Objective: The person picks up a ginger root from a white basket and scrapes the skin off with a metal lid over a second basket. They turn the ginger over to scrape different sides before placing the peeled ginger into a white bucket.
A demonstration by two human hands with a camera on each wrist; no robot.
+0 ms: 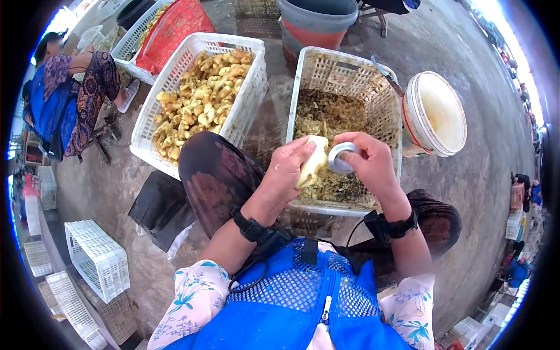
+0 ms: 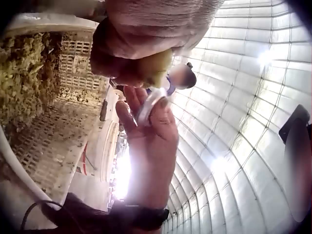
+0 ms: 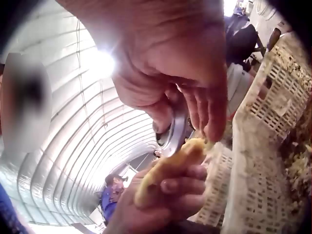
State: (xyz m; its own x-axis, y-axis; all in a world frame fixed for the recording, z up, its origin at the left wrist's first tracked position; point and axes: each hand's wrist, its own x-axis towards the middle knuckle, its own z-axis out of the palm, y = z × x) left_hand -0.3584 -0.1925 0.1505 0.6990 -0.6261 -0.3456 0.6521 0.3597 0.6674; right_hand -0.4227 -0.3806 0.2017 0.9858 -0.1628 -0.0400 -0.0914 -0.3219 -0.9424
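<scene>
The left hand (image 1: 287, 170) grips a pale yellow piece of ginger (image 1: 315, 161), fingers curled round it, over a white crate (image 1: 300, 76) of wet peelings. Close on its right, the right hand (image 1: 371, 163) pinches a round silvery metal ring (image 1: 340, 157), thumb inside the ring. In the right wrist view the ring (image 3: 176, 134) is right by the upper end of the ginger (image 3: 168, 171); whether they touch I cannot tell. The left wrist view has the left hand (image 2: 151, 29) above, hiding much of the ginger (image 2: 155, 68), with the ring (image 2: 150, 106) just below.
A white crate (image 1: 258, 70) full of ginger stands left of the peelings crate. A white bucket (image 1: 413, 111) stands at its right, a knife-like tool (image 1: 388, 76) on the rim between. A grey and red bucket (image 1: 315, 35) is behind; a seated person (image 1: 58, 105) is far left.
</scene>
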